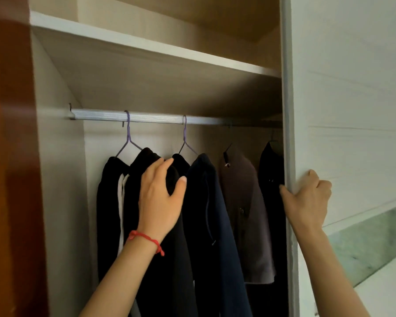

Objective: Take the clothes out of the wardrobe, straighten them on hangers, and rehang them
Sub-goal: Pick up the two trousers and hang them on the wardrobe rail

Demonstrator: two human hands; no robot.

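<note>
Several dark garments hang from a silver rail (pixel 156 117) inside the wardrobe. A black garment with a white stripe (pixel 111 202) hangs on a purple wire hanger (pixel 128 136). Beside it a navy hooded top (pixel 206 202) hangs on a second purple hanger (pixel 185 138). Further right are a brown-grey buttoned garment (pixel 242 202) and a black one (pixel 271 179) partly hidden by the door. My left hand (pixel 160 197), with a red string on the wrist, rests with fingers spread on the black fabric between the two purple hangers. My right hand (pixel 309 197) grips the edge of the sliding door (pixel 288 133).
A white shelf (pixel 146 46) runs above the rail. The wardrobe's white left wall (pixel 60 179) stands beside a reddish-brown panel (pixel 12 156). The white sliding door (pixel 352 110) covers the right part of the wardrobe.
</note>
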